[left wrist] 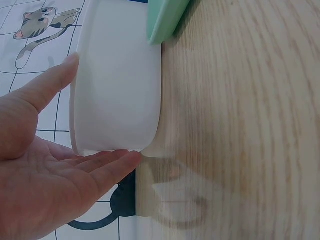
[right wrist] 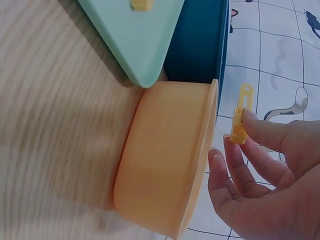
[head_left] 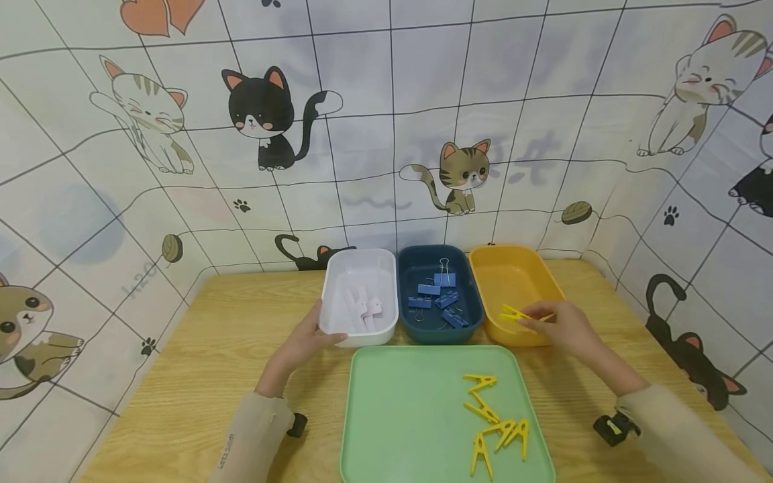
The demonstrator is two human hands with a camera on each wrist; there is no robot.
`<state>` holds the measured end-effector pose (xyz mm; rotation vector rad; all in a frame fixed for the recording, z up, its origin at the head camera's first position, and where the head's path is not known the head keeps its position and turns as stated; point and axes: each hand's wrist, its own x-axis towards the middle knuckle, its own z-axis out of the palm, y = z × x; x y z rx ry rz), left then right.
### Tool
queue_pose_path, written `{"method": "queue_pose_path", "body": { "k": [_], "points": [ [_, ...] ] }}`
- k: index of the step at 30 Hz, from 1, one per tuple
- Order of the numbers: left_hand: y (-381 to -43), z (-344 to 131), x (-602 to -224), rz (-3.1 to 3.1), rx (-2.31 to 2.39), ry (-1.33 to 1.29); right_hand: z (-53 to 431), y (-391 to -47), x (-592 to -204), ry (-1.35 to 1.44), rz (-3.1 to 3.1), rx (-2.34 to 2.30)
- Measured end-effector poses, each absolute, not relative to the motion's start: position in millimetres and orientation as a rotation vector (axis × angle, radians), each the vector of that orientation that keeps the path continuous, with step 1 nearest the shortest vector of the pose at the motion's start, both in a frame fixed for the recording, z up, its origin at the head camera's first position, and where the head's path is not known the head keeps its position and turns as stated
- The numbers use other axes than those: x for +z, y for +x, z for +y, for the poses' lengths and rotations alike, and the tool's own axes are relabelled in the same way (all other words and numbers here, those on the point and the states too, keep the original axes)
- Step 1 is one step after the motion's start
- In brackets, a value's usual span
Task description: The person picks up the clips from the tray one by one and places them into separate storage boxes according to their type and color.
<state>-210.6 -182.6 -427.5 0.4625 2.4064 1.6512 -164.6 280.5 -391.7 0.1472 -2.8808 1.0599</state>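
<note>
My right hand [head_left: 561, 323] pinches a yellow clothespin [head_left: 513, 312] between thumb and fingertips, above the yellow bin [head_left: 510, 268]. In the right wrist view that clothespin [right wrist: 241, 117] is held up past the bin's rim, clear of the wall. My left hand [head_left: 311, 341] rests at the near left corner of the white bin [head_left: 362, 258]. In the left wrist view its thumb touches the rim and its nearly straight fingers touch the side wall. Several pale pink clips [head_left: 365, 310] lie in the white bin. Several more yellow clothespins [head_left: 481, 409] lie on the green tray [head_left: 398, 409].
Between the white and yellow bins stands a dark blue bin [head_left: 417, 255] with several blue binder clips [head_left: 429, 290]. All three bins stand in a row behind the tray on the wooden table [head_left: 241, 322]. A cat-print cloth [head_left: 362, 134] hangs behind and at the sides.
</note>
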Motion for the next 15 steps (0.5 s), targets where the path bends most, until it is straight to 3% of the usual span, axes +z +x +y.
{"method": "queue_pose_path", "body": {
  "k": [15],
  "points": [
    [-204.3, -180.6, -416.2, 2.407, 1.654, 0.500, 290.3, -177.4, -385.9, 0.124, -2.894, 1.045]
  ]
}}
